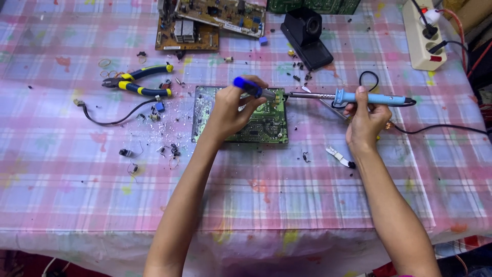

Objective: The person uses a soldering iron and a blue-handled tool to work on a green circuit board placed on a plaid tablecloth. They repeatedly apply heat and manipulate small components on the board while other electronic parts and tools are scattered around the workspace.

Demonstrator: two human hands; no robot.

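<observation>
**Both hands at the green board, mid-surface**

My left hand (228,110) has its grip closed round a blue pen-shaped desoldering tool (251,88), its tip down at the upper edge of the green rectangular circuit board (256,125). That board lies flat near the middle of the surface (307,195), which wears a pink and blue plaid cloth. My right hand (365,123) grips a light-blue-handled soldering iron (371,98), held level, its metal tip reaching the board's upper right corner. The iron's black cord loops off toward the right edge.

Open room lies in the wide strip of cloth between the board and the near edge, crossed only by my forearms. Left of the board sit blue-and-yellow-handled pliers (138,82), a black wire and scattered small parts. Along the far edge lie brown circuit boards (205,25) and a black stand (307,38). A cream power strip (423,41) with a red switch occupies the far right corner. A small white strip lies just right of the board's near side.
</observation>
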